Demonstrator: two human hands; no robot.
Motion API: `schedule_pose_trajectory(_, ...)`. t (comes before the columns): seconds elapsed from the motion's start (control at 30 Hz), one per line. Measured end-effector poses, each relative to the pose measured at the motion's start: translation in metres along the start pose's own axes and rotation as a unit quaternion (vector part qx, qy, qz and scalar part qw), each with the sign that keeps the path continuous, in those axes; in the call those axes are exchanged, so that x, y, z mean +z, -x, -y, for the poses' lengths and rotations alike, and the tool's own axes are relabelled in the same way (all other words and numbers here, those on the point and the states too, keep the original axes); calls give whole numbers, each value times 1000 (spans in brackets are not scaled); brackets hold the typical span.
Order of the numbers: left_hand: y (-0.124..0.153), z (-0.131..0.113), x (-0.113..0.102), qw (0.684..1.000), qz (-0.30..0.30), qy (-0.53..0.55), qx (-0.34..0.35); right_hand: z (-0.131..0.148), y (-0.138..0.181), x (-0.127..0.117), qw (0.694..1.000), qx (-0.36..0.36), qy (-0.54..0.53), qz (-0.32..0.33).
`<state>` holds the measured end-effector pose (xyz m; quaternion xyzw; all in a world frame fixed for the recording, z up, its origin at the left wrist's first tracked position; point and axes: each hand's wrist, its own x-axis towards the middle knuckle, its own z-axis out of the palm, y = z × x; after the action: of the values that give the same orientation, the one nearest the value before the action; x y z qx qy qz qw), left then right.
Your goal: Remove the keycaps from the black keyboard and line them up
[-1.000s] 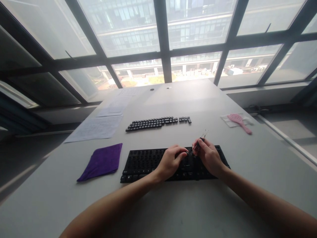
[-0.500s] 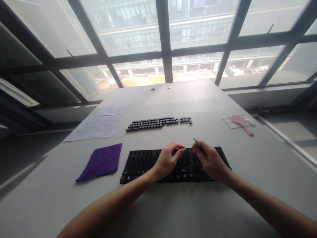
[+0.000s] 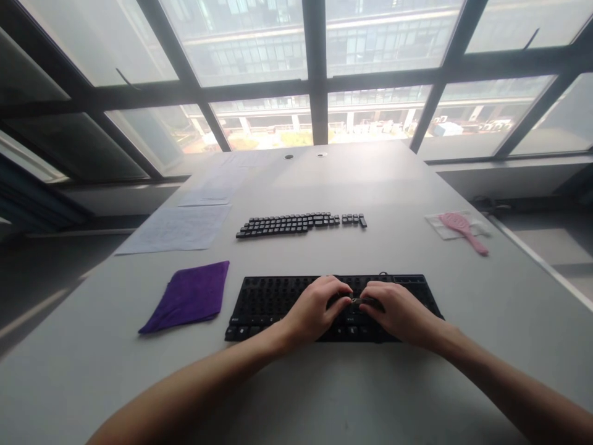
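Head camera shows the left hand (image 3: pixel 317 306) and the right hand (image 3: pixel 401 309) close together, low over the black keyboard (image 3: pixel 273 300) that lies on the white tabletop (image 3: pixel 278 402). Half a second ago there was a gap between them, and the small tool (image 3: pixel 356 301) stuck up from the right hand. Now the tool lies almost flat, with its metal end turned toward the left fingertips. So both hands seem to be busy at one little spot. The right grip is curled closed around the dark handle of the tool. The left grip has its thumb and first finger nearly pinched, right by the metal tip (I cannot tell if something tiny is between them). Many spots on the keyboard look bare, but the row nearest the person has keys on it. Past the keyboard, loose black keys (image 3: pixel 282 225) sit in neat rows, and they look the same as before. A folded purple cloth (image 3: pixel 189 298) lies to the left, and a pink brush (image 3: pixel 456 224) lies far to the right.
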<state>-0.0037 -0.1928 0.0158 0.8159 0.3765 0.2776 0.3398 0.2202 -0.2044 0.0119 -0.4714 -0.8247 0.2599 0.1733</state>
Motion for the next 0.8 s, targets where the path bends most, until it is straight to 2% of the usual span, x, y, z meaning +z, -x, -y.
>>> schedule_pose_trajectory(0.3,3,-1,0,997,21,-57,39,2,0,1,999,8,36,14)
schedule_pose_trajectory(0.8,3,3,2,996,29,-77,41,4,-4,-2,999,29,-15,11)
